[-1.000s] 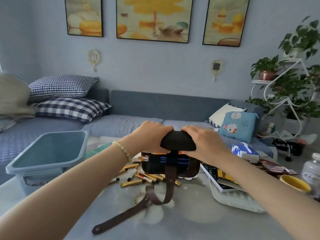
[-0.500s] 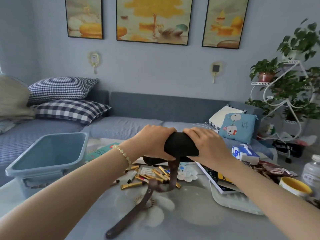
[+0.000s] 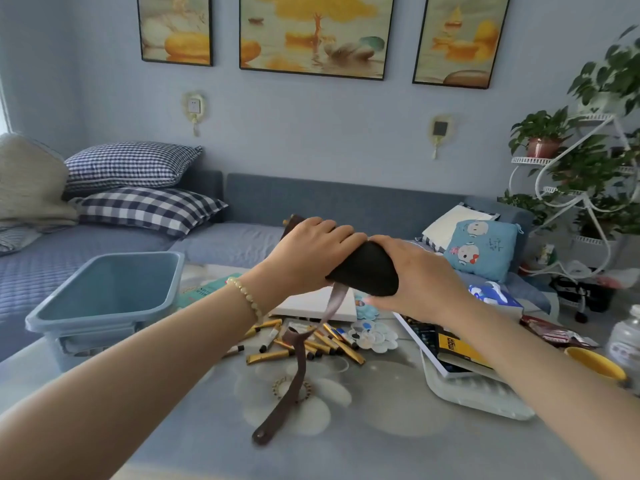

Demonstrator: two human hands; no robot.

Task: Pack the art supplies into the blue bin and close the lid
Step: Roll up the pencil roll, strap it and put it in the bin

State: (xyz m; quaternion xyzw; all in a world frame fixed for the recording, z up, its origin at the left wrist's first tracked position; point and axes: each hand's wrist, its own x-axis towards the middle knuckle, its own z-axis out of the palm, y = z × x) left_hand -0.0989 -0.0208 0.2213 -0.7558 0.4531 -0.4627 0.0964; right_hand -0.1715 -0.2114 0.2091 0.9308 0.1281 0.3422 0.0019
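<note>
Black roll [image 3: 367, 271] is held in the air, tilted, its low end to the right. Left hand [image 3: 311, 258] has its fingers curled over the high end. Right hand [image 3: 415, 282] wraps the low end, thumb under it. Both hands clamp it, we judge, so the roll cannot unwind while its brown strap [image 3: 298, 368] is undone. The strap hangs from the roll's underside and its tip lies on the bench [image 3: 381, 445].

Below the roll, gold sticks [image 3: 273, 356] lie scattered on the bench, with a white palette [image 3: 374, 336] just right of them. A white board [image 3: 311, 303] sits behind these, also under the roll.

Left of the roll and well apart stands the bin [image 3: 114, 285], open, with nothing visible inside it. We take it that packing has barely begun.

Below-right of the roll, books [image 3: 457, 351] lie on a pale tray [image 3: 485, 396]. It may be the lid; we cannot tell.

Next, likely: wind the strap, then carry the roll left to the bin. Risk: the strap drags sticks off the bench.
</note>
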